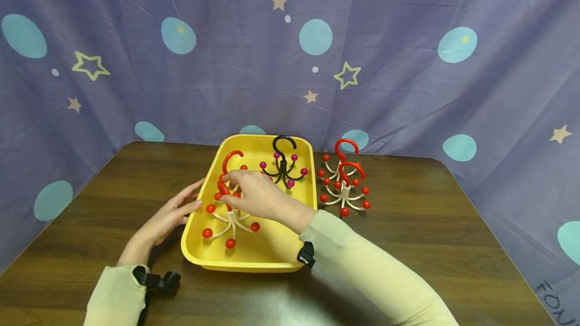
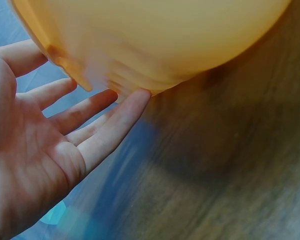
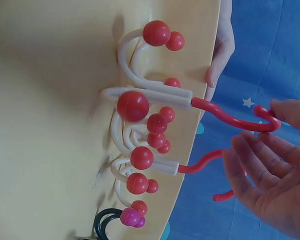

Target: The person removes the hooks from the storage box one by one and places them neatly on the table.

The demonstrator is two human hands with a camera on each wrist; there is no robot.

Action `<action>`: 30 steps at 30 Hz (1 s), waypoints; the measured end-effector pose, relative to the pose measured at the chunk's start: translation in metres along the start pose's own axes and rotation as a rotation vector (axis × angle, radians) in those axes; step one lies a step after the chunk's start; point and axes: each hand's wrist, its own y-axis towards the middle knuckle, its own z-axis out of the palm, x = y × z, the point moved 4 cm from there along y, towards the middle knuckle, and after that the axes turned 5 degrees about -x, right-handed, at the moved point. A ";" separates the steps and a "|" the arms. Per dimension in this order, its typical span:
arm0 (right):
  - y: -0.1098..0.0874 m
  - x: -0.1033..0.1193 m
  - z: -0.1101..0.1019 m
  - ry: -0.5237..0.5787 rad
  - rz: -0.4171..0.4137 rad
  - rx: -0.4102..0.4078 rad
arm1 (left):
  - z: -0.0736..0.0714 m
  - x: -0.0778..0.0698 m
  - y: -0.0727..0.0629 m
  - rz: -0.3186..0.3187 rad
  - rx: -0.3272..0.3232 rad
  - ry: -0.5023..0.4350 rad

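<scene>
My right hand [image 1: 256, 192] reaches over the yellow tray [image 1: 195, 250]. Its thumb and fingers pinch the red hook of the front white hanger [image 1: 232, 220], whose curved arms end in red balls. In the right wrist view that hook [image 3: 235, 121] lies between thumb and fingertips, with the hanger's arms over the tray floor. A second red-hooked white hanger [image 3: 165, 166] stands just behind, partly hidden by the hand. Farther back in the tray is a black hanger [image 1: 283, 167] with magenta balls. My left hand [image 1: 167, 217], fingers extended, touches the tray's left side.
On the brown wooden table [image 1: 408, 245], two more white hangers with red hooks, a front one [image 1: 346, 195] and a back one [image 1: 341, 150], stand close together right of the tray. A purple curtain [image 1: 385, 89] with stars and spots hangs behind the table.
</scene>
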 end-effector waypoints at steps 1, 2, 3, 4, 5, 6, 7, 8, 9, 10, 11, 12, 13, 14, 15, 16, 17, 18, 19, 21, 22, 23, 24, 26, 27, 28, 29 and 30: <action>0.000 0.001 0.000 -0.008 -0.003 0.002 | 0.000 0.000 0.000 0.002 0.002 -0.003; -0.001 0.001 -0.001 -0.009 -0.004 0.004 | 0.000 0.000 0.000 0.004 0.004 -0.006; -0.001 0.001 -0.001 -0.011 -0.005 0.004 | 0.000 0.000 0.000 0.005 0.005 -0.007; -0.001 0.001 -0.001 -0.013 -0.004 0.003 | 0.000 0.000 0.000 0.007 0.006 -0.008; -0.001 0.001 -0.001 -0.011 -0.002 0.002 | 0.000 0.000 0.000 0.008 0.007 -0.008; -0.001 0.001 -0.001 -0.010 0.000 0.000 | 0.000 0.000 0.000 0.008 0.006 -0.007; -0.001 0.001 -0.001 -0.009 0.001 -0.002 | 0.000 0.000 0.000 0.008 0.005 -0.006; -0.001 0.001 -0.001 -0.004 0.002 -0.004 | 0.000 0.000 0.000 0.008 0.005 -0.003; -0.001 0.001 -0.001 -0.007 0.001 -0.009 | 0.000 0.000 0.000 0.007 0.004 -0.002; -0.001 0.001 -0.001 -0.007 -0.001 -0.013 | 0.000 0.000 0.000 0.007 0.003 -0.001; -0.002 0.000 -0.001 -0.007 -0.003 -0.018 | 0.000 0.000 0.000 0.007 0.004 0.000; -0.002 0.000 -0.001 -0.010 -0.005 -0.023 | 0.000 0.000 0.000 0.006 0.003 0.000; -0.002 0.000 -0.001 -0.013 -0.009 -0.028 | 0.000 0.000 0.000 0.007 0.003 -0.001; -0.002 0.000 -0.002 -0.017 -0.013 -0.033 | 0.000 0.000 0.000 0.007 0.003 -0.002; -0.002 -0.001 -0.002 -0.018 -0.017 -0.038 | 0.000 0.000 0.001 0.007 0.003 -0.003; -0.002 -0.001 -0.002 -0.013 -0.020 -0.041 | 0.000 0.000 0.000 0.008 0.004 -0.003; -0.003 -0.001 -0.003 -0.014 -0.024 -0.045 | 0.000 0.000 0.000 0.008 0.005 -0.004; -0.003 -0.002 -0.003 -0.013 -0.029 -0.048 | 0.000 0.000 0.000 0.008 0.005 -0.005; -0.003 -0.002 -0.004 -0.007 -0.031 -0.051 | 0.000 0.000 0.000 0.008 0.006 -0.005; -0.004 -0.003 -0.005 0.007 -0.034 -0.057 | 0.000 0.001 0.000 0.007 0.007 -0.003; -0.005 -0.004 -0.006 0.009 -0.035 -0.060 | 0.000 0.001 0.000 0.006 0.008 -0.003; -0.005 -0.005 -0.007 0.010 -0.035 -0.064 | 0.000 0.001 0.000 0.005 0.008 -0.002; -0.006 -0.005 -0.008 0.017 -0.034 -0.065 | 0.000 0.000 0.000 0.004 0.006 -0.001; -0.007 -0.006 -0.010 0.023 -0.033 -0.069 | 0.000 0.000 0.000 0.003 0.002 0.000; -0.008 -0.006 -0.011 0.022 -0.032 -0.073 | 0.000 0.000 0.000 0.004 0.000 -0.001; -0.009 -0.007 -0.012 0.025 -0.031 -0.077 | 0.000 0.000 0.000 0.005 -0.001 -0.002; -0.009 -0.007 -0.013 0.029 -0.031 -0.080 | -0.001 0.000 0.000 0.007 -0.003 -0.003; -0.010 -0.007 -0.015 0.034 -0.033 -0.085 | -0.001 0.000 0.000 0.008 -0.003 -0.005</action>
